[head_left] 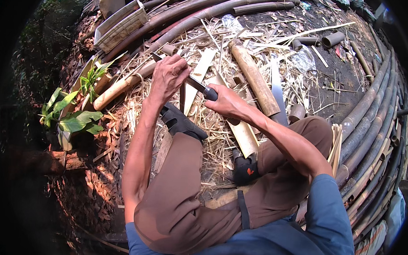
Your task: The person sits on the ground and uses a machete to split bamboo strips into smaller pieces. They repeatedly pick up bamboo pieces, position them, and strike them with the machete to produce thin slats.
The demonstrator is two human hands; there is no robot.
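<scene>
My right hand (226, 101) is wrapped round the black handle of a knife (195, 83). The knife's dark blade slants up and left, passing under my left hand (170, 77), and its tip shows beyond the knuckles. The fingers of that left hand are bent and closed over the blade; what they grip is hidden. Just below them a narrow dark strip (182, 97) stands above my left shoe (182, 121). A split piece of bamboo (243, 137) lies between my feet, and a pale flat slat (203, 64) lies beyond my hands.
Shavings cover the ground. A thick bamboo length (255, 77) lies ahead, beside a long silver blade (277, 87). Another bamboo piece (120, 91) is at left, near a green plant (74, 116). Long poles (370, 115) curve along the right; a cream crate (122, 28) stands far left.
</scene>
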